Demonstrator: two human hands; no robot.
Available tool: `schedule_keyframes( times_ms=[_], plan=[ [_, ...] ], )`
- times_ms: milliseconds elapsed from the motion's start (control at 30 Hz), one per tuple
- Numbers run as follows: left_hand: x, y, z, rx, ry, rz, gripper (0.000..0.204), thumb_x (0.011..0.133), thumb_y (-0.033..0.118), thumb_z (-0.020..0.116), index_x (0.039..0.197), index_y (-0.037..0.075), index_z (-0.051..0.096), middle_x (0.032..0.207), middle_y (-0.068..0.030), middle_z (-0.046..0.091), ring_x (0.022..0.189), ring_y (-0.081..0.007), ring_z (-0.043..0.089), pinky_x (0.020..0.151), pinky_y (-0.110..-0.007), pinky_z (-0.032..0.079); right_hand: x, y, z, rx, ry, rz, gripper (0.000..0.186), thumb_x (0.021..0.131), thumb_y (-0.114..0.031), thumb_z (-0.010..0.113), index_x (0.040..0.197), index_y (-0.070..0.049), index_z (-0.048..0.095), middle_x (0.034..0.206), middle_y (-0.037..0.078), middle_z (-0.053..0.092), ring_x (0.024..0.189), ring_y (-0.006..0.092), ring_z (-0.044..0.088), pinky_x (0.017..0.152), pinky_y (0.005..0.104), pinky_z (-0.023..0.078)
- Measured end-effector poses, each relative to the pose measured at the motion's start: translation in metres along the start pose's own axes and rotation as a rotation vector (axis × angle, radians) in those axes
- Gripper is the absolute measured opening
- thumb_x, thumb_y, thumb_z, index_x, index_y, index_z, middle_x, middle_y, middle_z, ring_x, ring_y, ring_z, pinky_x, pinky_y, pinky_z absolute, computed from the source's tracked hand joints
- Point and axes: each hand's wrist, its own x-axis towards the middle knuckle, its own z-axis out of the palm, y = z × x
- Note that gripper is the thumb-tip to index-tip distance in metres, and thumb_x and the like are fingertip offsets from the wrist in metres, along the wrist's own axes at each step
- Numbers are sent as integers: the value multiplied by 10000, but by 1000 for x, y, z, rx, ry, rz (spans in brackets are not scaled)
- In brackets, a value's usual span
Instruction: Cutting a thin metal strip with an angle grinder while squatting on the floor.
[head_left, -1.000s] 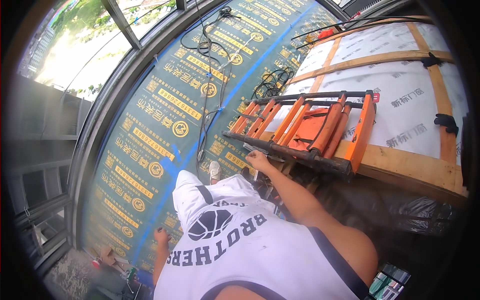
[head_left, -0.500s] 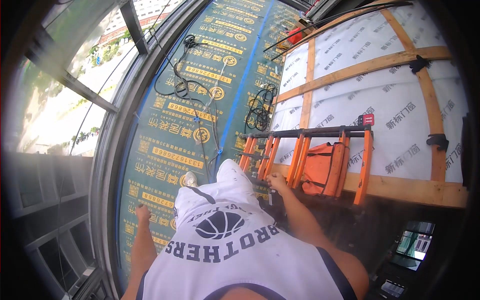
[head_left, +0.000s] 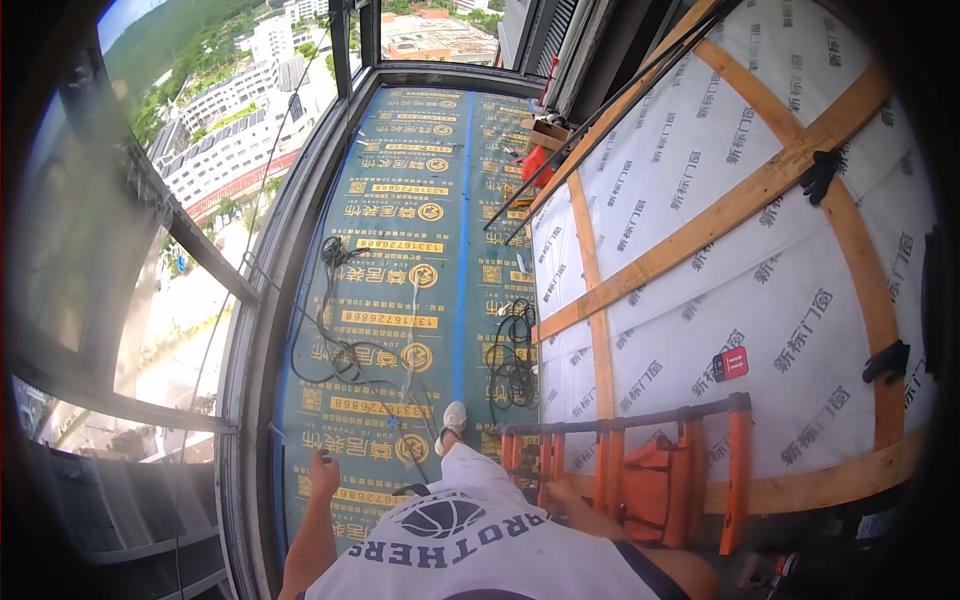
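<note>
Since the earlier frame, your view swings up along the floor, your white shoe (head_left: 452,420) now shows straight ahead of your shorts, and the orange ladder (head_left: 614,465) sits lower in sight. Green floor covering (head_left: 390,270) spans the middle, with blue tape (head_left: 464,260) running lengthwise. To its right: white-wrapped package (head_left: 690,330), crossed by timber slats (head_left: 700,224). Ladder is at the package's near edge, black rail on the far side, orange bag (head_left: 647,490) among its rungs. Loops of black cable (head_left: 515,350) lie beside the package. Your right hand (head_left: 562,495) is at the ladder's left part, near a rung; cannot tell whether it is clamped on it. Your left hand (head_left: 325,472) hangs over the covering, well apart from the ladder; cannot tell if its fingers are together or apart. Black gloves (head_left: 820,177) rest on the slats; small red tag (head_left: 731,364) lies just beyond the rail.
</note>
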Motion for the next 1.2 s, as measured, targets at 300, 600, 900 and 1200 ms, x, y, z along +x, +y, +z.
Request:
schedule_keyframes(
  times_ms=[300,600,900,1200],
  plan=[
    [65,57,3,-70,-197,-542,461,867,94,691,1298,-26,580,1058,-207,713,917,-354,736,665,-461,623,74,-350,-34,-32,199,-485,299,940,-271,731,1053,5,714,840,107,770,708,177,728,690,335,585],
    [285,165,50,121,-368,-272,394,878,165,718,1232,15,633,1036,-194,705,714,-310,711,601,-458,583,115,-536,-60,73,341,-453,345,974,-328,696,1154,-35,680,945,104,762,806,182,736,697,347,601],
    [619,407,131,391,-254,228,395,898,243,705,1226,33,640,1140,-255,729,1135,-432,687,974,-496,540,121,-683,-122,565,642,-506,454,1015,-425,678,1251,-46,598,1011,100,722,854,190,711,656,353,566],
    [755,719,281,91,-355,518,364,963,220,662,1266,29,596,991,-228,752,963,-408,729,855,-482,559,140,-936,-262,712,709,-865,583,1043,-504,605,1395,-44,545,1252,148,690,1162,263,678,993,424,531]
  ],
)
